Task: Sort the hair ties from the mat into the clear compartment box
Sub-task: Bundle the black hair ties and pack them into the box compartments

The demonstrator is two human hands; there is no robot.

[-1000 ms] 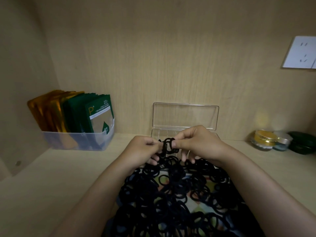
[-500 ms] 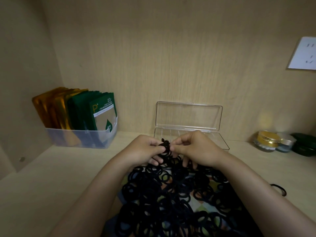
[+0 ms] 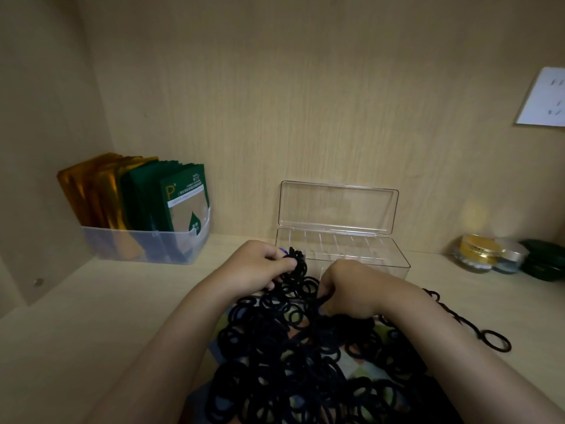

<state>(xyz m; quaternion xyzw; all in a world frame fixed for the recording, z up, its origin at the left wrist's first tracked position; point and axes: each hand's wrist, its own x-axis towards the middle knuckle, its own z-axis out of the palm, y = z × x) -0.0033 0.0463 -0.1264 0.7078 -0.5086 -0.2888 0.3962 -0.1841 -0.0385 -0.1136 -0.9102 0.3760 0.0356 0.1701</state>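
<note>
A big heap of black hair ties [image 3: 293, 356] covers a patterned mat [image 3: 360, 362] at the front of the shelf. My left hand [image 3: 256, 266] grips a small bunch of ties [image 3: 298, 261] just in front of the clear compartment box [image 3: 394, 261], whose lid [image 3: 337, 206] stands open against the back wall. My right hand [image 3: 345, 286] is down on the far edge of the heap, fingers curled into the ties. The box's compartments look bare. One loose tie [image 3: 495, 341] lies on the shelf at the right.
A clear tub [image 3: 143, 243] with gold and green sachets stands at the back left. Small jars, one gold-lidded [image 3: 477, 252], and a dark green case [image 3: 544, 261] sit at the back right. A white wall socket [image 3: 544, 99] is on the back wall.
My right hand has left the bunch and dropped onto the heap. My left hand keeps the gathered ties and has shifted slightly left of the box.
</note>
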